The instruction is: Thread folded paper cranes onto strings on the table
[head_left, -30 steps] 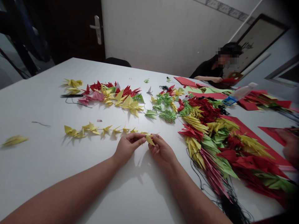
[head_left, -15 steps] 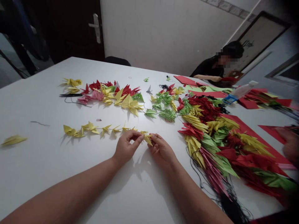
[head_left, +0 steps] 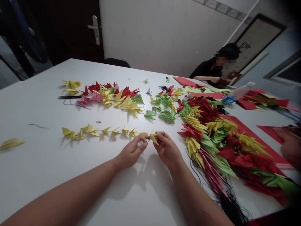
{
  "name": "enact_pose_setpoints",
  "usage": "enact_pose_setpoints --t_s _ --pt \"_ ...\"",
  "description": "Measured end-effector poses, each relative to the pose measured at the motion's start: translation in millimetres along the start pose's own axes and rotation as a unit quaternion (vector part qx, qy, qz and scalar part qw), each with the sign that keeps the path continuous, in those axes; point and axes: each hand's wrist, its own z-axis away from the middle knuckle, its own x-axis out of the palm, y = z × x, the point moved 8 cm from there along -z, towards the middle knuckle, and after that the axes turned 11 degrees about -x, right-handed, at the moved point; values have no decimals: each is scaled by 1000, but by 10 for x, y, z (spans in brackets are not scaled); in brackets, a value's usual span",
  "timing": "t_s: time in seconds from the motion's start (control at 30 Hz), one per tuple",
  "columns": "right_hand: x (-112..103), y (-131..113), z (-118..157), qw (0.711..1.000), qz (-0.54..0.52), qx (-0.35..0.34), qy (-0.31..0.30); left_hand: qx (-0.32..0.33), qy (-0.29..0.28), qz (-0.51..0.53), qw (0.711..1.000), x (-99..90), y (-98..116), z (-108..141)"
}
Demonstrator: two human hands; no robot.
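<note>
A string of yellow folded paper cranes (head_left: pixel 114 133) lies across the white table (head_left: pixel 77 182), running left from my hands. My right hand (head_left: pixel 167 148) is closed on a yellow paper crane (head_left: pixel 154 138) at the string's right end. Just left of that crane, my left hand (head_left: pixel 134 150) pinches the dark string, which shows as a small loop by the fingertips. Between the two hands there is a narrow gap. Behind the string lies a cluster of red, pink and yellow paper cranes (head_left: pixel 122 101), with dark scissors (head_left: pixel 69 97) at its left end.
Heaped bundles of coloured cranes (head_left: pixel 207 131) with black cords (head_left: pixel 231 204) lie to the right. Beyond them are red paper sheets (head_left: pixel 185 82) and a plastic bottle (head_left: pixel 238 93). A co-worker (head_left: pixel 209 72) sits at the far right; another person's hand (head_left: pixel 290 142) is at the right edge.
My right hand has shifted slightly right with the crane. My left hand has moved from over the crane to the string beside it, uncovering more cranes. The view has shifted slightly.
</note>
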Motion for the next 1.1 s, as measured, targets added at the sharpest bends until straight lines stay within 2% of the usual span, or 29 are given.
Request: enact_pose_setpoints --t_s 0.13,0.33,0.5,0.73,0.83,0.9,0.97,1.1 --pt "29 -38 12 1000 17 -7 -18 6 -8 -31 999 25 -1 2" --pt "-55 -127 -41 999 37 -22 3 -1 39 -162 986 4 -6 24" --pt "-109 -221 -82 997 57 -58 10 66 66 -322 942 58 123 73" --pt "-119 -215 -101 993 87 -81 -3 143 76 -441 883 120 120 115" --pt "-118 -229 -115 990 93 -106 -16 164 100 -494 848 141 149 152" --pt "-111 -238 -121 988 98 -117 -24 165 119 -510 836 142 194 177" --pt "-110 -238 -123 988 98 -117 -25 162 134 -500 840 129 258 199" --pt "-102 -219 -103 989 96 -107 -19 154 171 -441 868 40 377 225"
